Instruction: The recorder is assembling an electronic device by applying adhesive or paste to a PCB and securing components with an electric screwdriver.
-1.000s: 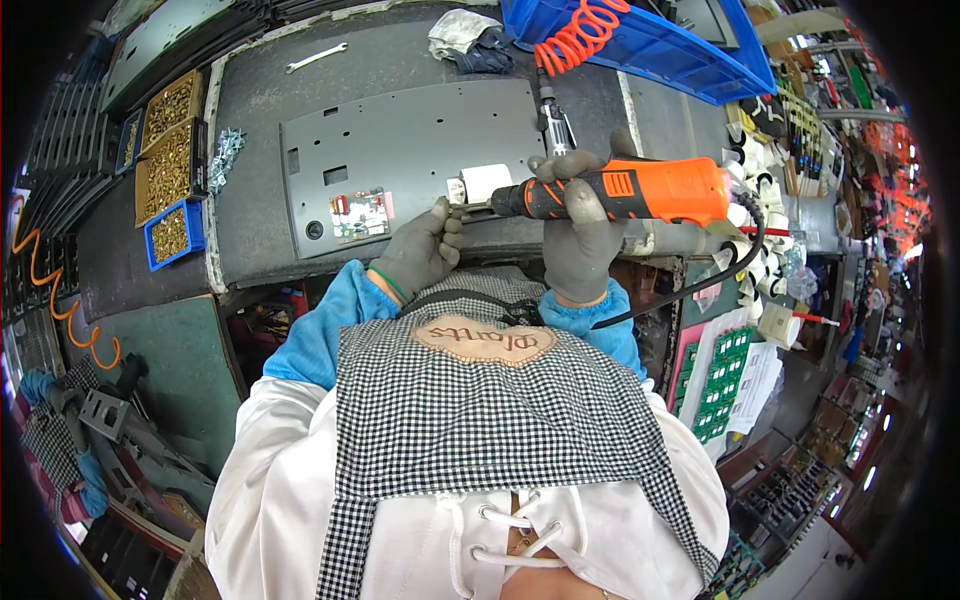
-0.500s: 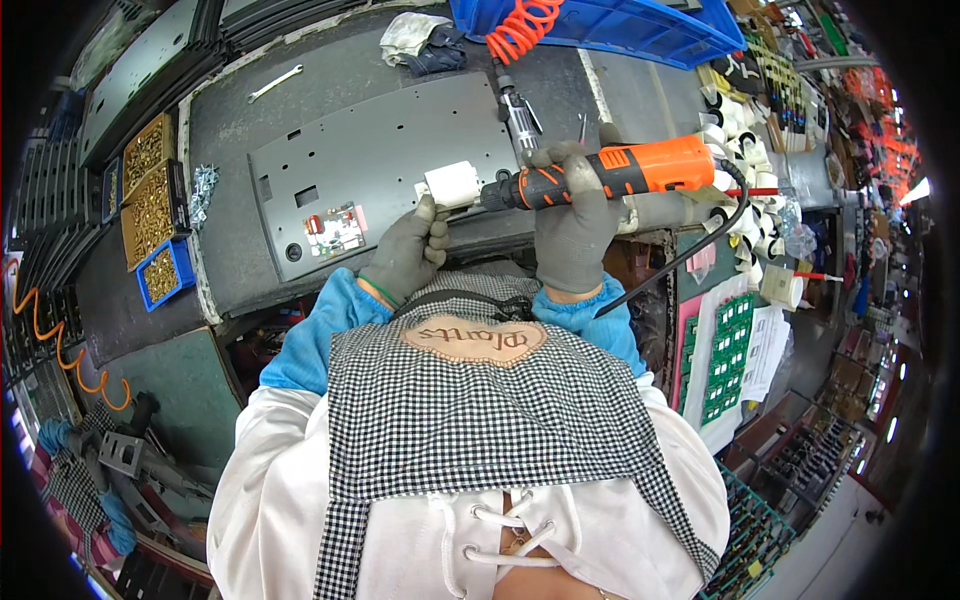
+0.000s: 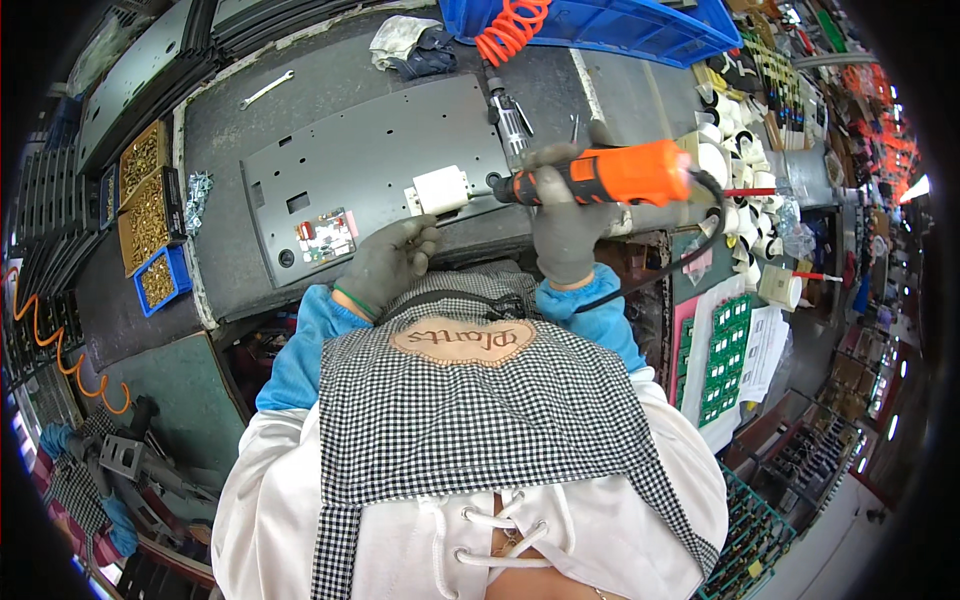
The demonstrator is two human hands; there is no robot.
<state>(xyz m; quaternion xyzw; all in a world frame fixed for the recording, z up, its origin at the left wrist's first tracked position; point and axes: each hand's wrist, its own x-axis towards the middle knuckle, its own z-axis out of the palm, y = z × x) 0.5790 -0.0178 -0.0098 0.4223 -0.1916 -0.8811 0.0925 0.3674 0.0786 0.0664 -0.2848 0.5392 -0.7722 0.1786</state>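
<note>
My right hand, in a grey glove, is wrapped round an orange and black electric screwdriver held level, with its nose pointing left. Just left of that nose, a white cylindrical part with end tabs lies on a flat grey metal panel. My left hand, also gloved, is at the panel's near edge, below the white part and apart from it. Its fingers are loosely bent and nothing shows in them. A small board with mixed components rests on the panel beside this hand.
A silver air tool on a red coiled hose lies across the panel's right end. Brass-coloured fasteners fill trays at left. A wrench, cloths and a blue crate sit farther back. White parts are heaped at right.
My left hand has let go of the white part and drawn back toward me and left. The screwdriver has backed off to the right, out of contact with the white part.
</note>
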